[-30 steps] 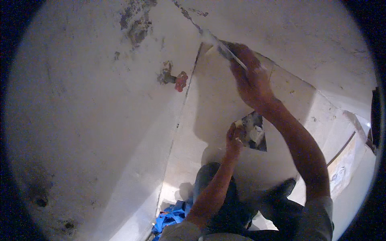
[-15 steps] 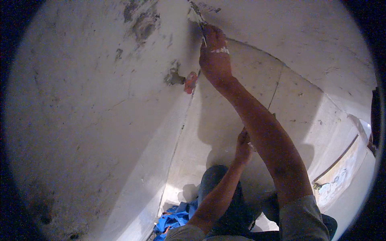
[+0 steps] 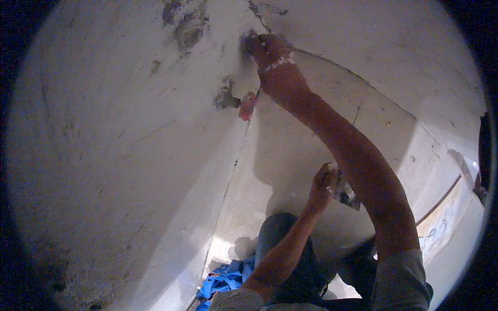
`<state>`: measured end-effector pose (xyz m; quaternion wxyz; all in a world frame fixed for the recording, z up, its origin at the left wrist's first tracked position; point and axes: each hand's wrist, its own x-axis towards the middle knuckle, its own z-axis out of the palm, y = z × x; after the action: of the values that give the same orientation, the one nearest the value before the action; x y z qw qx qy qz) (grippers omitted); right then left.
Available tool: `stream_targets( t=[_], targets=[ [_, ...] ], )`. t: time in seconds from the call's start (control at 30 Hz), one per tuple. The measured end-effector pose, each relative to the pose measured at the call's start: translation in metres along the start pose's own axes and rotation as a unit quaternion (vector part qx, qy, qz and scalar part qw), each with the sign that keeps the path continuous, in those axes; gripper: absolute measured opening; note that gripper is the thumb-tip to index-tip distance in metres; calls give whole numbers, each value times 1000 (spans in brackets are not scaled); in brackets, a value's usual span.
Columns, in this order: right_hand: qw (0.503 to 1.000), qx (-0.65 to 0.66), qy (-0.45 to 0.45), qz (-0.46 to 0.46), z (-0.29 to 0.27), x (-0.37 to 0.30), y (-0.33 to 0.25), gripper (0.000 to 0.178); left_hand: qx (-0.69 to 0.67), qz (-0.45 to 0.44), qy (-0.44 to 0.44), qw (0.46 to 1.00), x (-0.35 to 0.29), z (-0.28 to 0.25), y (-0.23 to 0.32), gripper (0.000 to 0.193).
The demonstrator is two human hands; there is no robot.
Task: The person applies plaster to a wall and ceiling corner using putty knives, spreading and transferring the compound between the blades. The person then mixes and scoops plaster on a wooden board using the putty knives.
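My right hand is raised to the wall corner, its fingers curled against the joint where the surfaces meet. White paste streaks the back of it. Whatever its fingers grip is hidden from this angle. Lower down, my left hand is closed round a flat plate with pale smears on it. My right forearm partly covers that plate, so its full shape does not show. Just below my right hand, a reddish patch sits on the corner line beside a grey patch on the left wall.
A dark crack runs along the upper joint to the right. Blue crumpled plastic lies beside my knee. At the far right is a pale panel with a picture. My shadow falls across the middle wall.
My right hand has shifted slightly left and turned at the wrist, against the corner. My left hand has moved slightly right, and the smeared plate it holds has come into sight.
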<state>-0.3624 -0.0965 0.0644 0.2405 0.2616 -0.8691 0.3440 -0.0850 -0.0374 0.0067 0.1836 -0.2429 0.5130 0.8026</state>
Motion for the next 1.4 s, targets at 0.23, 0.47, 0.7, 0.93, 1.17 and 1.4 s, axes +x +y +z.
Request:
stream_targets(
  t=[0.23, 0.47, 0.7, 0.93, 1.17, 1.4],
  targets=[
    [946, 234, -112, 196, -31, -33, -3, 57, -59, -54, 28, 996, -3, -4, 1, 33],
    [975, -6, -223, -1, -39, 20, 18, 35, 4, -40, 35, 999, 4, -8, -8, 43],
    [969, 153, -196, 12, -67, 67, 35, 31, -109, -81, -19, 991, 1, -6, 20, 24],
    [788, 507, -193, 290, -111, 42, 8, 25, -16, -37, 10, 999, 1, -6, 17, 23],
    [806, 383, -162, 421, -75, 37, 6, 18, -75, -41, -10, 996, -2, 3, 18, 31],
    [777, 438, -216, 397, -72, 62, 15, 22, 41, 93, 31, 994, 4, -14, -18, 43]
  ],
)
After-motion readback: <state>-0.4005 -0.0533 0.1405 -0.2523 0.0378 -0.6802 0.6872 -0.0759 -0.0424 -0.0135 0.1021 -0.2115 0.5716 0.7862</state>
